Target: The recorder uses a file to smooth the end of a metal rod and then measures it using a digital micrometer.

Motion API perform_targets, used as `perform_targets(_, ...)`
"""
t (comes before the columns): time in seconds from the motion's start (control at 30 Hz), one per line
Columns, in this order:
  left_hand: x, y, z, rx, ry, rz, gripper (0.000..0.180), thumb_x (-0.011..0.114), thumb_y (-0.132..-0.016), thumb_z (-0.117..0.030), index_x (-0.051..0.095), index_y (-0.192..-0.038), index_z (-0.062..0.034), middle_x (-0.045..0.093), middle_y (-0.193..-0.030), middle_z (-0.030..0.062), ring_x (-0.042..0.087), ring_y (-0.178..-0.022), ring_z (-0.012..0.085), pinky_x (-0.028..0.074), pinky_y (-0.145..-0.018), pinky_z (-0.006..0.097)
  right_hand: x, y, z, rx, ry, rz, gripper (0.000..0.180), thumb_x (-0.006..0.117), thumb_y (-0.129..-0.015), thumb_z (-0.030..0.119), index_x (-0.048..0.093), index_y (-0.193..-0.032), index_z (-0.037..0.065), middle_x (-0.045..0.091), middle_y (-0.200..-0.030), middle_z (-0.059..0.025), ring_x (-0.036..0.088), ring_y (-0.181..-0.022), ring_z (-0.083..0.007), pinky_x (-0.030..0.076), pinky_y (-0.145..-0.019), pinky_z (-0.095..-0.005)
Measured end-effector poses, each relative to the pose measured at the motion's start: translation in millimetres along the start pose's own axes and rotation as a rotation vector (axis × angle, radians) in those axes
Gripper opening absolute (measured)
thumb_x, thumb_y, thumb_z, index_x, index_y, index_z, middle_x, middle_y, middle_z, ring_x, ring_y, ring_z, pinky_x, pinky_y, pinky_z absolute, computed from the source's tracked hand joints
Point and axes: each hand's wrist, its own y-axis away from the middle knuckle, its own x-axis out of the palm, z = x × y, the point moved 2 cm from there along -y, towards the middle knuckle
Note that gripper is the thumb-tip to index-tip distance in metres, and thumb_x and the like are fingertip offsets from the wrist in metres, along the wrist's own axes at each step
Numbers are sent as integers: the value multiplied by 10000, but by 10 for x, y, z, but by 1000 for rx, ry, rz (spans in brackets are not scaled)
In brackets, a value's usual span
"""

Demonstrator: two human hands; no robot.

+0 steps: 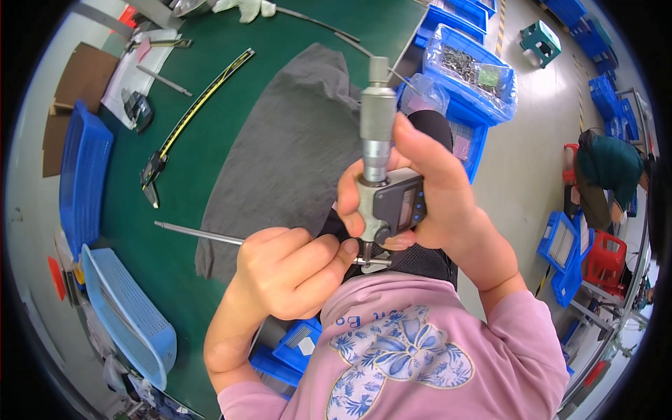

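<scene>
One metal rod (pixel 199 233) in left hand's fingers (pixel 302 263), micrometer (pixel 376 159) in right hand's fingers (pixel 348 192)

Left hand (pixel 287 273) pinches, fingers (pixel 313 262) curled; right hand (pixel 448 192) (thumb (pixel 418 145) extended) grips.

Cloth (pixel 280 126): on the surface (pixel 140 238), beyond the left fingers (pixel 315 259)
Caliper (pixel 199 104): on the surface, left of the cloth
Far basket (pixel 84 182): at the surface's left side
Near basket (pixel 133 315): just this side of the far basket
Rod (pixel 199 232): in the left fingers, its left end past the cloth's edge
Micrometer (pixel 378 119): in the right fingers (pixel 423 150), right of the left fingers
Bin (pixel 437 65): beyond the right fingers, small parts (pixel 458 64) in it
Stool (pixel 540 43): on the floor (pixel 518 161), right of the bin
</scene>
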Motion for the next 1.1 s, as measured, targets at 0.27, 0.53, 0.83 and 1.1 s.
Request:
perform_targets(0.27,-48,6,-4,-22,26,31,183,686,-591,-72,654,-764,-21,568,-675,24,457,-441,118,324,-374,247,15,-9,-10,133,-48,-13,783,304,-883,645,620,-934,-71,630,-752,-160,464,-425,-151,349,-350,-236)
perform_targets(0.53,-45,0,18,-20,36,38,235,708,-568,-96,660,-786,-20,565,-681,25,455,-436,119,338,-379,250,28,-5,-18,87,34,3,771,326,-881,648,621,-931,-63,622,-739,-156,443,-408,-141,341,-354,-230)
perform_targets(0.83,-55,-3,8,-11,29,7,209,707,-585,-92,655,-777,-28,550,-661,16,432,-433,108,317,-373,241,21,-16,-17,78,-118,6,721,306,-912,582,603,-932,-75,608,-738,-191,431,-387,-155,347,-335,-244)
perform_targets(1.1,-51,-14,8,-7,32,25,221,703,-585,-103,659,-787,-25,558,-670,19,449,-440,113,325,-374,246,21,-3,-6,80,-53,-8,687,410,-865,601,616,-904,-53,619,-725,-147,454,-404,-145,345,-343,-240)
